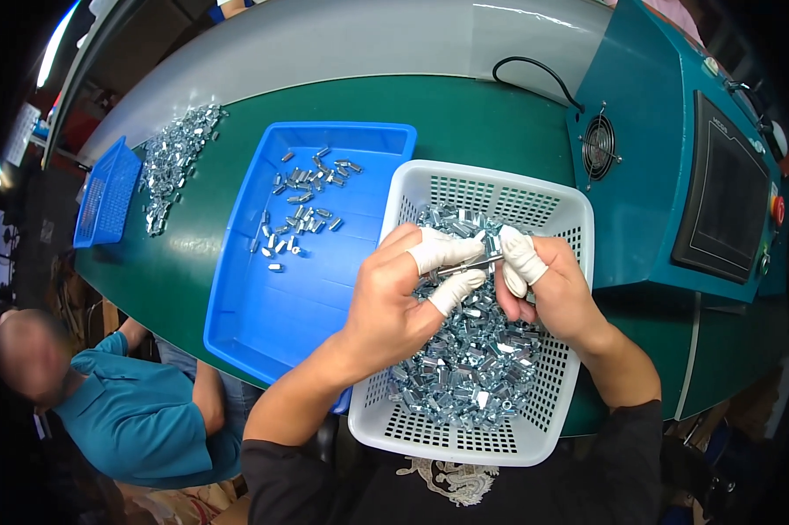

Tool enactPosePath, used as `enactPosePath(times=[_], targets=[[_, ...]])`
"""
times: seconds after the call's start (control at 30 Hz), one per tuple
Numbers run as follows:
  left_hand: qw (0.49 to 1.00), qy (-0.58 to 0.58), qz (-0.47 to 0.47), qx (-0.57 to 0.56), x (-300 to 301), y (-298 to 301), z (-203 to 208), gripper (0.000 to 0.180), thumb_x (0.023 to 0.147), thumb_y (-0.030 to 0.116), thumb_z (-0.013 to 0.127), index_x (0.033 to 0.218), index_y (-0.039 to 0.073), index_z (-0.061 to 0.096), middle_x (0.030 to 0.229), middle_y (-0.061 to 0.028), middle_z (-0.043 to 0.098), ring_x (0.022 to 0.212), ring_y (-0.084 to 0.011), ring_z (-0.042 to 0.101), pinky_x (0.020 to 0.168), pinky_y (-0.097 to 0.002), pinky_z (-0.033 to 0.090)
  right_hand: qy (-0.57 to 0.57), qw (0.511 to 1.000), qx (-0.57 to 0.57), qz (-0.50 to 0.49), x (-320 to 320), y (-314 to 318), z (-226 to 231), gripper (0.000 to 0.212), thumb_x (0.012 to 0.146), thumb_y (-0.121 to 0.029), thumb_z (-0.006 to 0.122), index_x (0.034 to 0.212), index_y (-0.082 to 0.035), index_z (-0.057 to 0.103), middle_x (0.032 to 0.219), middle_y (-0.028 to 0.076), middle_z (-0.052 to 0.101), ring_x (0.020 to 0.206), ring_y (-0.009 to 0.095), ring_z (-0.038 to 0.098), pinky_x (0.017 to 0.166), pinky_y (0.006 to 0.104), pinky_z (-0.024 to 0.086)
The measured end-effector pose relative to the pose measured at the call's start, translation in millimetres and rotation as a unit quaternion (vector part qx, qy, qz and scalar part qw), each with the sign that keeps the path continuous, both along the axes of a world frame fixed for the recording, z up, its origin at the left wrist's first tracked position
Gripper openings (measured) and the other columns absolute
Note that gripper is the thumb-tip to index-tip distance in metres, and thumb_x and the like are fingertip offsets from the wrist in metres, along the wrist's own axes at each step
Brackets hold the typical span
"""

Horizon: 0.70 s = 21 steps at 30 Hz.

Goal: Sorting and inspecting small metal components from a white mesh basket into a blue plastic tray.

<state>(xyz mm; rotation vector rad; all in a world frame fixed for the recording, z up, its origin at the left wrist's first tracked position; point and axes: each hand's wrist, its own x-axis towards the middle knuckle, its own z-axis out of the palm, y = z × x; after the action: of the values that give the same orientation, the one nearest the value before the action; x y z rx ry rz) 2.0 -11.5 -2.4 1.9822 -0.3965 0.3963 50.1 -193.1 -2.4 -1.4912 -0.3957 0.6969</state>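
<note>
Over the white perforated basket point(576, 302), both of my hands are held close together, with white finger cots on several fingers. A slim metal rod point(470, 266) lies pinched between the thumb and finger of my left hand point(387, 284). Its far end reaches the fingertips of my right hand point(552, 284), which are closed and pressed together; what they hold is largely hidden. Beneath the hands, a heap of shiny long hex nuts point(464, 367) fills much of the basket.
A shallow blue tray point(259, 328) with scattered hex nuts stands left of the basket. Farther left are a loose pile of nuts point(180, 153) and a small blue basket point(105, 197). A teal machine point(631, 201) with a screen stands right. A person point(149, 407) sits at the left.
</note>
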Motion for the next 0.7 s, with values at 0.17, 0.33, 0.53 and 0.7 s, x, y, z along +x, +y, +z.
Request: enactPosePath(times=[0.17, 0.33, 0.53, 0.7], targets=[[0.997, -0.015, 0.079, 0.022, 8, 34, 4, 0.021, 0.072, 0.003, 0.069, 0.092, 0.002, 0.064, 0.081, -0.0053, 0.063, 0.079, -0.0143, 0.056, 0.066, -0.0252, 0.043, -0.024, 0.990, 0.031, -0.135, 2, 0, 2, 0.044, 0.095, -0.034, 0.033, 0.065, -0.006, 0.049, 0.046, 0.001, 0.044, 0.036, 0.005, 0.031, 0.036, 0.0192, 0.026], [0.939, -0.097, 0.294, 0.150, 21, 48, 1, 0.029, 0.070, 0.006, 0.069, 0.098, 0.005, 0.062, 0.090, -0.0045, 0.062, 0.080, -0.0142, 0.057, 0.065, -0.0266, 0.042, -0.041, 0.989, 0.058, -0.126, 2, 2, -1, 0.041, 0.096, -0.033, 0.032, 0.067, -0.006, 0.048, 0.046, 0.002, 0.044, 0.037, 0.005, 0.032, 0.035, 0.0190, 0.026], [0.913, 0.065, -0.016, 0.403, -8, -3, -16, 0.022, 0.067, 0.022, 0.071, 0.080, 0.006, 0.062, 0.078, -0.0078, 0.059, 0.080, -0.0243, 0.054, 0.072, -0.0349, 0.040, -0.076, 0.985, 0.053, -0.144, -2, 4, -2, 0.041, 0.096, -0.032, 0.033, 0.066, -0.006, 0.045, 0.047, 0.001, 0.044, 0.038, 0.004, 0.033, 0.036, 0.0186, 0.027], [0.887, 0.071, -0.041, 0.455, -14, -2, -25, 0.018, 0.069, 0.021, 0.066, 0.076, 0.005, 0.061, 0.075, -0.0073, 0.057, 0.080, -0.0237, 0.054, 0.074, -0.0352, 0.039, -0.086, 0.987, 0.056, -0.125, -4, 5, -2, 0.041, 0.096, -0.032, 0.033, 0.065, -0.006, 0.044, 0.047, 0.002, 0.045, 0.038, 0.005, 0.034, 0.036, 0.0192, 0.027]])
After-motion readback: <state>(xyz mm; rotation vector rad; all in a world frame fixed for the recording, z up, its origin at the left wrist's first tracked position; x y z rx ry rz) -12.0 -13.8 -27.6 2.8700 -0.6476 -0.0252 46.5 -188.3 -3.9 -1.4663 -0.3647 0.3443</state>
